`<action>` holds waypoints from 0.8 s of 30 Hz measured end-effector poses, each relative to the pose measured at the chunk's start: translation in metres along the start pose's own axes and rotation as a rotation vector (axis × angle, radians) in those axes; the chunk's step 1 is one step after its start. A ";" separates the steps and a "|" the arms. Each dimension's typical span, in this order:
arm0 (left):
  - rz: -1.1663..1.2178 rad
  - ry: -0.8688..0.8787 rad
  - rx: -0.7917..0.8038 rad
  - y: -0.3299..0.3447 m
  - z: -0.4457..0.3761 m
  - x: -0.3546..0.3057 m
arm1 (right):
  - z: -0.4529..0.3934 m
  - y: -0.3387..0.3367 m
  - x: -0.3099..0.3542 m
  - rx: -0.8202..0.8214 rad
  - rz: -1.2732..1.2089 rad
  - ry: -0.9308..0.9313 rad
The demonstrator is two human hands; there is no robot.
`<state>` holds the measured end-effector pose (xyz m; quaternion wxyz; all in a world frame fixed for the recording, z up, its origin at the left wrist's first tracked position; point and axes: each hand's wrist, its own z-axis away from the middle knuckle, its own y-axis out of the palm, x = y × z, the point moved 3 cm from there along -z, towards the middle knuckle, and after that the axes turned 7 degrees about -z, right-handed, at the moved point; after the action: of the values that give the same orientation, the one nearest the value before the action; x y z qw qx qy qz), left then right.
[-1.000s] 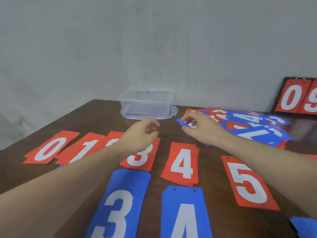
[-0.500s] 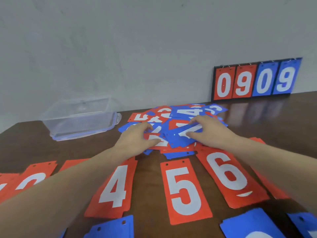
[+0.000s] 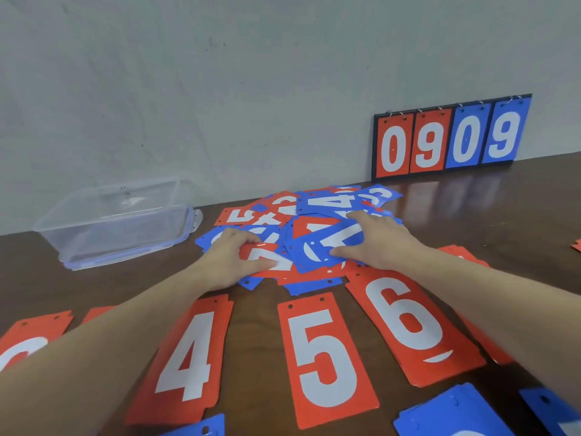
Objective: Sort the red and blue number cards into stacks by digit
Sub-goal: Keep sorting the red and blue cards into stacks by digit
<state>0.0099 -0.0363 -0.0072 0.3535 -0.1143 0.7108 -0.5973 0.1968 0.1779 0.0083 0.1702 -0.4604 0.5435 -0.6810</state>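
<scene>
The sort looks partly done: red stacks topped by a 4, a 5 and a 6 lie in a row on the near counter, with blue stacks starting at the bottom edge, while a jumbled pile of red and blue cards remains unsorted mid-counter, beside a clear plastic container. The cards are thin, flat rectangles with white digits and punched holes along one short edge. The left hand pinches a red card at the pile's near edge between thumb and fingers, and the right hand rests spread fingers on a blue card.
</scene>
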 end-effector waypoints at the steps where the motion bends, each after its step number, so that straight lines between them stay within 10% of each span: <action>1: 0.003 -0.007 -0.003 0.000 0.000 -0.001 | 0.000 0.000 0.000 -0.001 0.014 0.006; 11: -0.226 -0.112 -0.190 -0.019 0.011 -0.013 | 0.019 -0.009 0.024 -0.172 -0.048 -0.148; 24: 0.298 -0.275 -0.300 -0.076 0.078 0.004 | 0.058 -0.041 0.058 -0.075 -0.646 -0.125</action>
<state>0.0370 -0.1179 0.0588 0.5102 -0.1394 0.7457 -0.4053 0.2247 0.1164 0.0700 -0.0386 -0.6559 0.3825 -0.6496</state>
